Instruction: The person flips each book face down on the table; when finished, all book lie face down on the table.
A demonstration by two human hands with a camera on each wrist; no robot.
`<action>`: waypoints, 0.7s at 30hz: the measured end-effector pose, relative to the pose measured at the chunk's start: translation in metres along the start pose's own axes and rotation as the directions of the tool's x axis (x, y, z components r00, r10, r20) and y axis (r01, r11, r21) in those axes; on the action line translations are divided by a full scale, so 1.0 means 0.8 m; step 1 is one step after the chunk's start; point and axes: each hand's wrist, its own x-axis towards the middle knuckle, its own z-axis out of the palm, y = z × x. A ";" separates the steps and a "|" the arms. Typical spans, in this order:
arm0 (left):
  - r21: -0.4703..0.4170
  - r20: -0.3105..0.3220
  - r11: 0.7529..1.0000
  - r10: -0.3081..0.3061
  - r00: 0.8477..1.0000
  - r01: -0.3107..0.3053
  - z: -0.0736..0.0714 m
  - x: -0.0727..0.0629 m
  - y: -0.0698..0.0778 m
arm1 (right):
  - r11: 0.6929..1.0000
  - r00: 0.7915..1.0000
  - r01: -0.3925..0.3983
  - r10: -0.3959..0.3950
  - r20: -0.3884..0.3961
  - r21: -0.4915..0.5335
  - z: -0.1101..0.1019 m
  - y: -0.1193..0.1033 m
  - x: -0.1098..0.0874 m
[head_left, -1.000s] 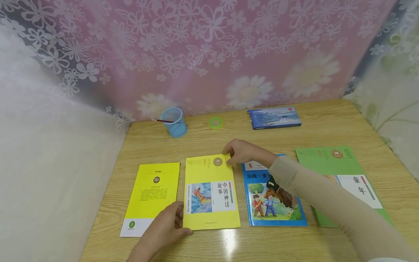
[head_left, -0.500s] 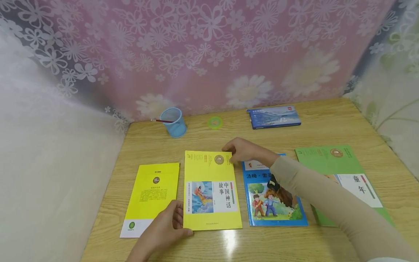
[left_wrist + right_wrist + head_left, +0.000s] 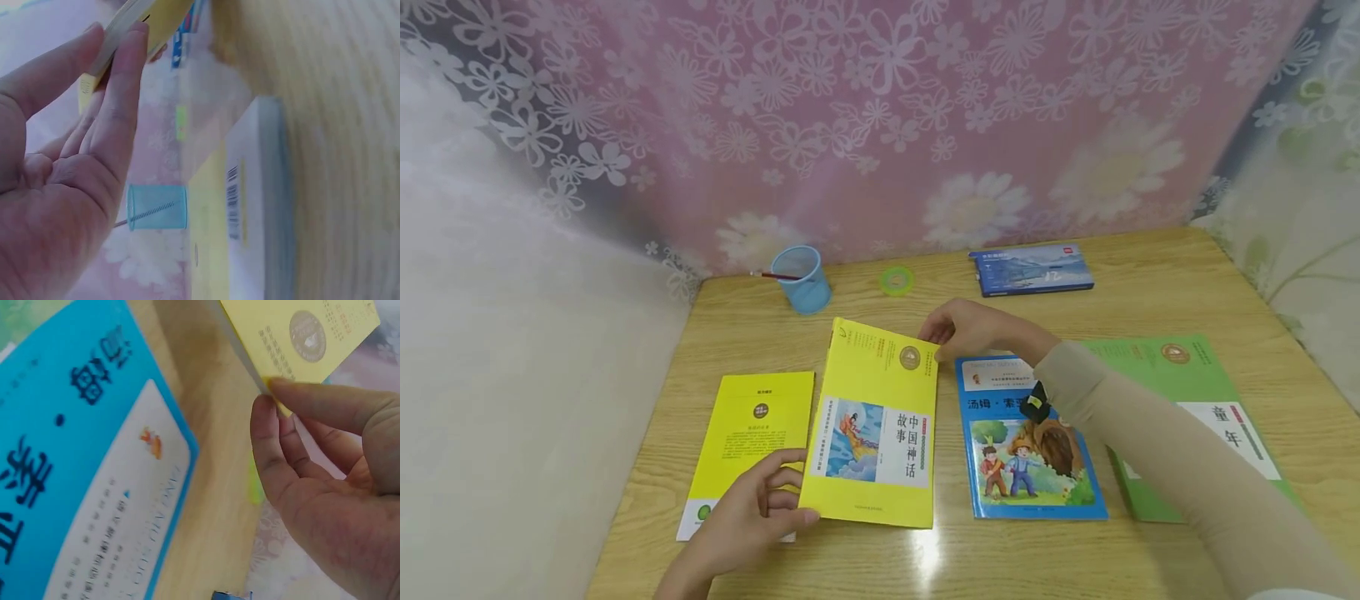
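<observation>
A yellow book (image 3: 880,375) with a picture and Chinese title on its cover is tilted in the head view, raised off the table. My left hand (image 3: 748,517) pinches its lower left corner between thumb and fingers. At the upper right corner my right hand (image 3: 973,327) pinches it, thumb on the cover in the right wrist view. Left of it another yellow book (image 3: 763,425) lies back cover up, partly behind my left hand. On the right lies a blue book (image 3: 1030,442) showing two cartoon children, its upper right part under my right arm.
A green book (image 3: 1150,358) lies far right, partly covered by my sleeve. Along the back of the wooden table (image 3: 737,333) stand a blue mesh pen cup (image 3: 805,292) with a pencil, a green ring-shaped roll (image 3: 897,282) and a flat blue box (image 3: 1033,271). A flowered curtain (image 3: 850,125) hangs behind.
The yellow book in my hands has come up from the table and tilted, its top turning slightly clockwise. My left hand has shifted left and my right hand slightly up.
</observation>
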 end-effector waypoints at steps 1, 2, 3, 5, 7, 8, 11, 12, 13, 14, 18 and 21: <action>-0.003 -0.009 1.000 0.017 1.000 -0.017 -0.003 -0.002 0.002 | 1.000 1.000 0.007 -0.007 0.009 0.027 -0.003 0.000 -0.001; -0.001 -0.022 0.999 0.033 0.999 -0.033 -0.006 -0.004 0.003 | 0.998 1.000 0.015 -0.016 0.018 0.053 -0.006 0.000 -0.002; 0.007 -0.038 0.999 0.049 0.998 -0.049 -0.009 -0.006 0.005 | 0.997 0.999 0.026 -0.028 0.022 0.075 -0.009 0.000 -0.003; 0.009 -0.070 0.997 0.077 0.995 -0.077 -0.014 -0.010 0.008 | 0.991 0.998 0.043 -0.048 0.029 0.130 -0.015 -0.001 -0.004; 0.018 -0.118 0.995 0.102 0.988 -0.100 -0.018 -0.013 0.012 | 0.980 0.998 0.047 -0.056 0.039 0.193 -0.020 -0.004 -0.006; 0.028 -0.147 0.993 0.115 0.982 -0.112 -0.020 -0.015 0.014 | 0.972 0.997 0.048 -0.059 0.044 0.228 -0.022 -0.006 -0.006; 0.076 -0.235 0.985 0.166 0.958 -0.152 -0.023 -0.019 0.019 | 0.941 0.997 0.019 -0.043 0.065 0.339 -0.027 -0.010 -0.009; 0.101 -0.263 0.981 0.187 0.947 -0.166 -0.024 -0.021 0.020 | 0.929 0.997 0.005 -0.034 0.072 0.369 -0.029 -0.011 -0.009; 0.128 -0.285 0.975 0.212 0.935 -0.182 -0.024 -0.022 0.022 | 0.921 0.997 -0.007 -0.024 0.075 0.389 -0.030 -0.012 -0.010; 0.151 -0.302 0.968 0.237 0.923 -0.199 -0.024 -0.023 0.023 | 0.915 0.997 -0.023 -0.009 0.076 0.403 -0.032 -0.013 -0.012; 0.241 -0.361 0.938 0.325 0.874 -0.249 -0.022 -0.025 0.027 | 0.915 0.997 -0.052 0.023 0.077 0.401 -0.037 -0.015 -0.017; 0.310 -0.388 0.909 0.389 0.835 -0.279 -0.020 -0.025 0.029 | 0.903 0.995 -0.069 0.031 0.096 0.424 -0.040 -0.015 -0.020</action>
